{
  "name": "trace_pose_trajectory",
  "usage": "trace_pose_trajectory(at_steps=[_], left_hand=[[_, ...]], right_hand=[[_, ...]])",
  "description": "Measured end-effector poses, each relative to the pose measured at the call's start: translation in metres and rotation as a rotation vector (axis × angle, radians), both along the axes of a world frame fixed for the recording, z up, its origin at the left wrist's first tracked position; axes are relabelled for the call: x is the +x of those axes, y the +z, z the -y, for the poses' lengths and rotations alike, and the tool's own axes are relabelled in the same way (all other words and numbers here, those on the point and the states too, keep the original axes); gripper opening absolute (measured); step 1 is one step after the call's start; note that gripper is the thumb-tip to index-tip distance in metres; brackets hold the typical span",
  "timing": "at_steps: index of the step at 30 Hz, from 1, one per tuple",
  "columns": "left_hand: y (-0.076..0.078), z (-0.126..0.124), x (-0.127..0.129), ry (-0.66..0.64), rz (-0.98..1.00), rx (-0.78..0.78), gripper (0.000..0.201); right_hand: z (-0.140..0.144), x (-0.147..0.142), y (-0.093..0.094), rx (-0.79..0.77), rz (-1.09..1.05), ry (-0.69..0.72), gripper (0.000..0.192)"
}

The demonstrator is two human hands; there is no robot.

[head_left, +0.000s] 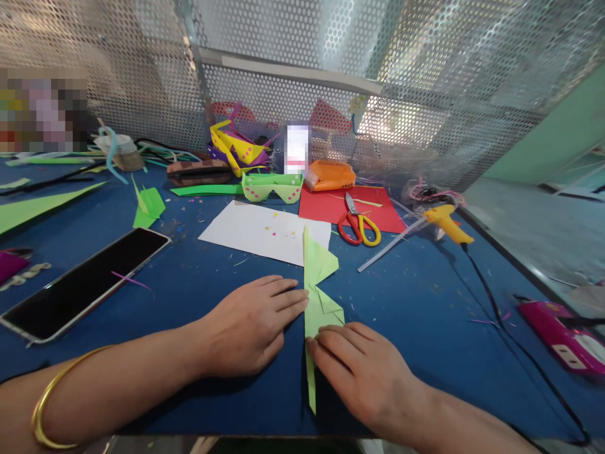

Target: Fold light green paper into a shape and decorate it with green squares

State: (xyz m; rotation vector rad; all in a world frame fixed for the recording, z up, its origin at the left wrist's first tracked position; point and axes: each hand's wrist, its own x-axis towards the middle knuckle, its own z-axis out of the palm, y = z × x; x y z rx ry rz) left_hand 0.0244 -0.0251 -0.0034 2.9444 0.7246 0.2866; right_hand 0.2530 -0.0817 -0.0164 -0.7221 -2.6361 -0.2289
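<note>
Blue bench (pixel 406 302) strewn with craft scraps, left hand (pixel 250 325) flat with open grip, fingertips on folded green paper (pixel 317 284), right hand (pixel 363 369) pressing its lower fold, fingers extended, white sheet (pixel 255 230) behind, scissors (pixel 357 224) on red paper (pixel 378 211), glue gun (pixel 447 224) right

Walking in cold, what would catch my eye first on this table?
Two bare hands, the left hand and right hand, press flat on a folded light green paper at the near middle of the blue table. Behind it lie a white sheet and red-and-yellow scissors on red paper; a dark phone rests at the left.
</note>
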Motion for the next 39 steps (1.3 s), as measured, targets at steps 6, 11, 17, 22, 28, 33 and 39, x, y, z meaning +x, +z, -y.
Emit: trace_pose_trajectory(at_steps=[6,11,17,22,28,33,39], left_hand=[[-0.004,-0.006,-0.002,-0.025,0.015,0.031,0.044],[-0.003,-0.006,-0.002,-0.033,0.003,0.029,0.045],[-0.003,-0.003,-0.001,-0.024,0.012,0.033,0.046],[-0.004,-0.006,-0.002,0.009,0.07,0.04,0.042],[0.044,-0.047,-0.041,0.813,0.048,0.121,0.045],[0.08,-0.092,-0.105,1.303,-0.082,-0.018,0.067],[0.056,-0.118,-0.146,1.391,-0.026,-0.177,0.083]], right_hand=[[-0.002,0.001,0.003,-0.115,0.055,0.011,0.026],[-0.001,0.001,0.009,-0.134,0.003,0.005,0.03],[-0.001,0.0,0.006,-0.106,-0.015,-0.018,0.033],[-0.001,-0.001,0.0,-0.139,0.017,-0.032,0.033],[-0.001,-0.003,-0.001,-0.094,0.008,-0.022,0.032],[-0.001,-0.006,0.001,-0.055,-0.014,-0.017,0.031],[0.0,-0.003,-0.004,-0.05,0.007,-0.007,0.032]])
